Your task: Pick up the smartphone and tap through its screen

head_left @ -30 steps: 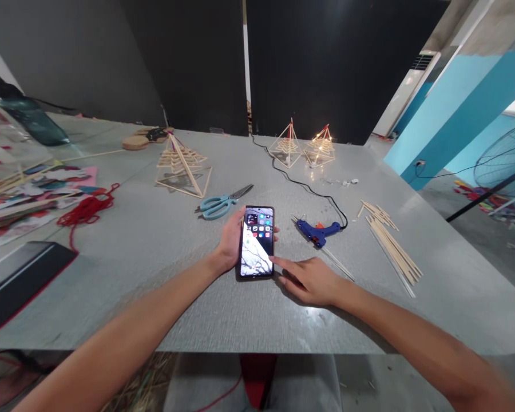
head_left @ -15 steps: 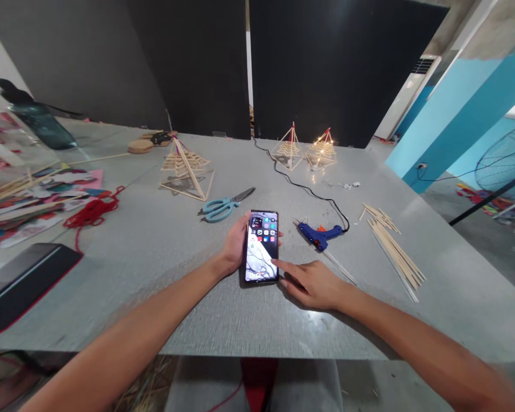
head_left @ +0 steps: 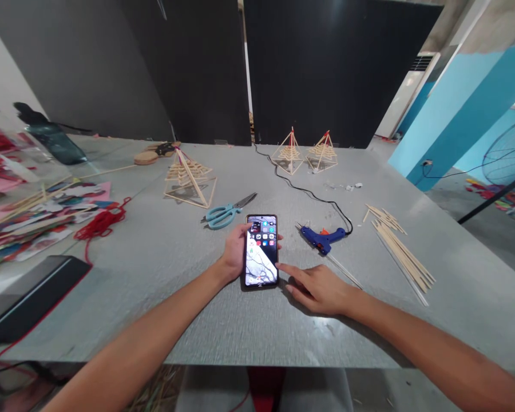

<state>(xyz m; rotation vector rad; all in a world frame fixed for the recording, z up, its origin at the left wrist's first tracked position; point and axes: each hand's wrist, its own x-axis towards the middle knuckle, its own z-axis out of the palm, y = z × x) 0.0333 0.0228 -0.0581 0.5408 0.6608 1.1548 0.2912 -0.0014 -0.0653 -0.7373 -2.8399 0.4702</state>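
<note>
1. Head view: phone (head_left: 261, 250) lies near the table's (head_left: 223, 326) front edge, left hand (head_left: 233, 252) wrapped round its side.
2. Right hand (head_left: 320, 289) rests just beside it, fingers loose, forefinger at the screen's edge; tapping looks underway.
3. Scissors (head_left: 225, 212) and glue gun (head_left: 321, 237) flank it, sticks (head_left: 401, 252) further right; nothing blocks.

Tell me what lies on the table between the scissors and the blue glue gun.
In the head view, the phone, held by the left hand, lies between the scissors and the glue gun.

Left hand (head_left: 233, 252) grips phone (head_left: 261, 250); right hand (head_left: 317, 289) beside it
</note>
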